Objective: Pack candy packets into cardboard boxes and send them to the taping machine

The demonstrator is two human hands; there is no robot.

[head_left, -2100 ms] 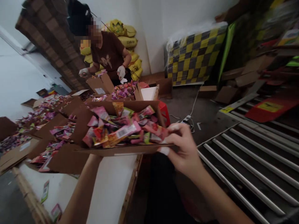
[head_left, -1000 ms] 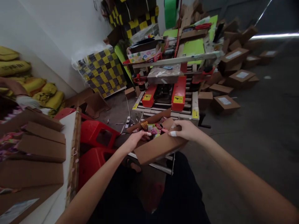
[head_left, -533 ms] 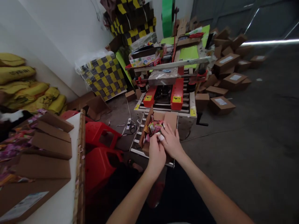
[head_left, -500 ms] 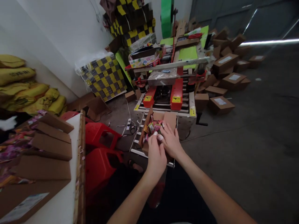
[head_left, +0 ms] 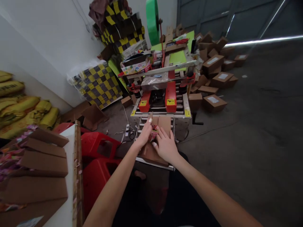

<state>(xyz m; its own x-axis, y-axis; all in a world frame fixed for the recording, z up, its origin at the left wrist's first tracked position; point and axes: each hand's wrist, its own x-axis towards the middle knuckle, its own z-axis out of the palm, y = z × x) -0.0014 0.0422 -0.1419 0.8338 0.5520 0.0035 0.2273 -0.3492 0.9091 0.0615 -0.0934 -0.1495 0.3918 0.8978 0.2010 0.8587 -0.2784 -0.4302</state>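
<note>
An open cardboard box sits on the roller conveyor right in front of me. Small bright wrapped packets show in the gap between my hands; the rest of the contents is covered. My left hand is at the box's left side, its fingers closed around the upright left flap, with a white wrap on one fingertip. Spread flat over the right part of the box is my right hand, its fingertips touching the packets and the flap edge. The near flap lies folded inward beneath my wrists.
Beyond the box stands a carton-sealing machine with red side guides. Red stools and a white table holding packed cartons are at left. Sealed boxes are heaped on the floor at right; a crank handle juts from the machine.
My left hand has moved from the near middle of the box to its left flap. My right hand has shifted nearer and flattened. The near flap now lies folded in; the view has turned slightly right.
</note>
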